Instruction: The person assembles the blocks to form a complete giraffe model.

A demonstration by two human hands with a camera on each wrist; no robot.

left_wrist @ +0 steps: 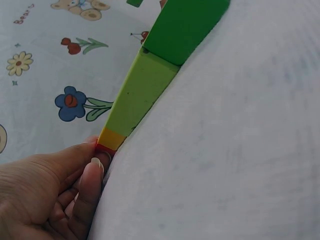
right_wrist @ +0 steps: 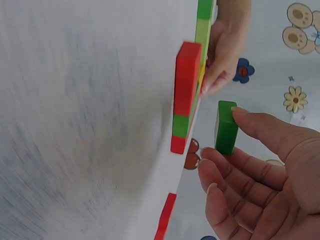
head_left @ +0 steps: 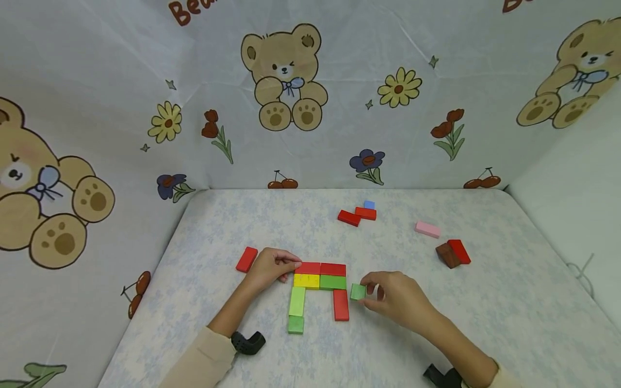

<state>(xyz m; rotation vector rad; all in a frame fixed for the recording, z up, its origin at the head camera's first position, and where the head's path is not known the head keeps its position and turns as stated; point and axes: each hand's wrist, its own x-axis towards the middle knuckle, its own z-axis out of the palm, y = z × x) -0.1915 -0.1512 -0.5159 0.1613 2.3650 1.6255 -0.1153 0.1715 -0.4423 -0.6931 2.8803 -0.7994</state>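
Flat on the table, several wooden blocks form an arch shape. Its top row has a left red block (head_left: 308, 268) and a right red block (head_left: 333, 270). Below them lie a yellow block (head_left: 306, 281) and a green block (head_left: 332, 282). The left leg is a light green block (head_left: 297, 301) above a small green block (head_left: 295, 324); the right leg is a red block (head_left: 341, 305). My left hand (head_left: 273, 265) pinches the outer end of the left red block. Just right of the right leg, my right hand (head_left: 400, 299) holds a loose green block (right_wrist: 227, 127) between thumb and finger.
A single red block (head_left: 247, 259) lies left of the left hand. Toward the back are two red blocks (head_left: 349, 217) and a blue block (head_left: 369, 205). On the right lie a pink block (head_left: 427, 229), a brown block (head_left: 447, 255) and another red block (head_left: 459, 251).
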